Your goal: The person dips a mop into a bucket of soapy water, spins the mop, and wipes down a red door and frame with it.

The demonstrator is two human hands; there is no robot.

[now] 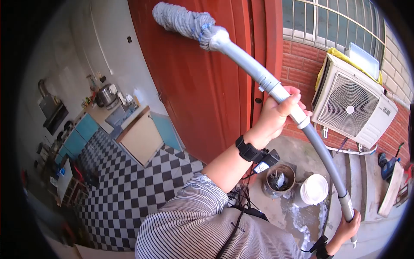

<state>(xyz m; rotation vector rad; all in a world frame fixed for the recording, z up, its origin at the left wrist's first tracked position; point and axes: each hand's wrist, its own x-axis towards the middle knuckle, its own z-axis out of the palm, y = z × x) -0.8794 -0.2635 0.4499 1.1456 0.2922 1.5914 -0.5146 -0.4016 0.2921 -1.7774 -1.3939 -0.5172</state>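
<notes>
A twist mop (246, 58) runs diagonally across the head view, its wrung grey head (183, 20) up against or just in front of the red door (194, 95); I cannot tell whether they touch. My left hand (280, 110) is closed round the white sleeve on the upper part of the pole. Lower down, at the right, my right hand (348, 225) grips the pole near its bottom end. Black straps with a small device circle my left wrist, and another strap is on the right wrist.
A white bucket (314, 190) and a dark pot of rubbish (279, 179) stand on the wet concrete below. An air conditioner unit (351, 108) hangs by the brick wall. Steps (355, 172) lie to the right. Through the doorway, left, is a kitchen with a checkered floor (125, 185).
</notes>
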